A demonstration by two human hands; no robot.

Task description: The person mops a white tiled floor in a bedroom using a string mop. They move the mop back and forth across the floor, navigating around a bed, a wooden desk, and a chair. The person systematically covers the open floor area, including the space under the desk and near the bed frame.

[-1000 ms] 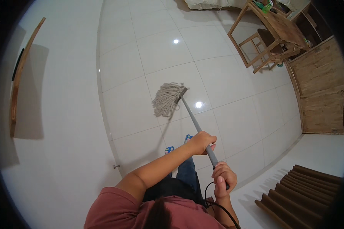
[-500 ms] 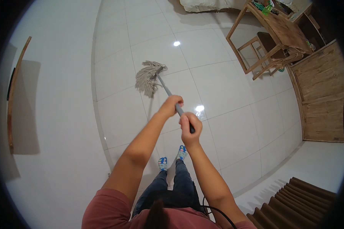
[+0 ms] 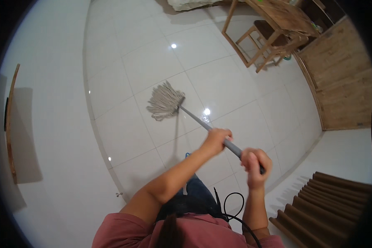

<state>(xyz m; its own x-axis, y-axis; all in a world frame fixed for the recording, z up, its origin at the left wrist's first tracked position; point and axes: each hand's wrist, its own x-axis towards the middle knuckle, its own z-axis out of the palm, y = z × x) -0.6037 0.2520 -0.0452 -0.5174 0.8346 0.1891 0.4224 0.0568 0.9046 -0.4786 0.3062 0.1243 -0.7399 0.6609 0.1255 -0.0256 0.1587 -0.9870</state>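
Observation:
A string mop with a grey handle lies with its pale strands fanned out to the left on the white tiled floor. Its handle slants toward me and to the right. My left hand is wrapped round the middle of the handle. Higher up, close to the dark end of the handle, my right hand grips it, slightly blurred. Both hands are closed on the handle, the right one nearer to me.
At the far right stand a wooden table and a wooden stool, beside a wooden panel. A white wall runs along the left. A brown pleated curtain hangs at lower right. A black cable loops near my waist.
Both hands have moved right and nearer to me with the handle. The mop head has come nearer and swung round, its strands now spread leftward. The view has shifted too.

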